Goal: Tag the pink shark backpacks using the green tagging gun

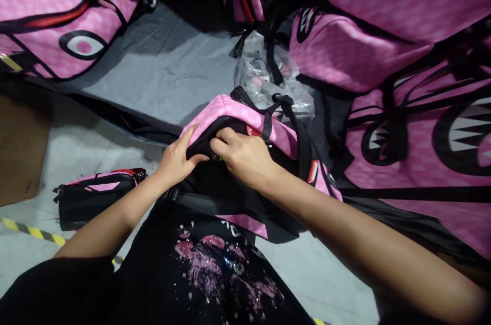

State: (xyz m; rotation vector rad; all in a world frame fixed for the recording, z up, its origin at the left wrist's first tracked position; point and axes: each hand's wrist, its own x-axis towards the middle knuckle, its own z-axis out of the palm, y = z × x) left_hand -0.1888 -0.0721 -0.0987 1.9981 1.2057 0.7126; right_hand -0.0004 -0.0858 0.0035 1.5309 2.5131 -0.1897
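Note:
A pink and black bag point(224, 106) lies against the front edge of the grey surface, close to my body. My left hand point(179, 158) grips its left corner, fingers over the pink edge and thumb on the black side. My right hand point(240, 153) is closed in a pinch at the bag's black part, just right of the left hand; what its fingertips hold is too small to make out. Black straps with a buckle point(283, 100) rise from the bag's right side. Behind it lies a crumpled clear plastic bag point(255, 77).
Large pink bags with eye patches point(42, 23) stand at the back left, and more pink bags point(353, 53) are piled at the right. A small black and pink bag point(95, 199) sits on the floor, near a cardboard box point(23, 146) and yellow-black tape point(34, 231).

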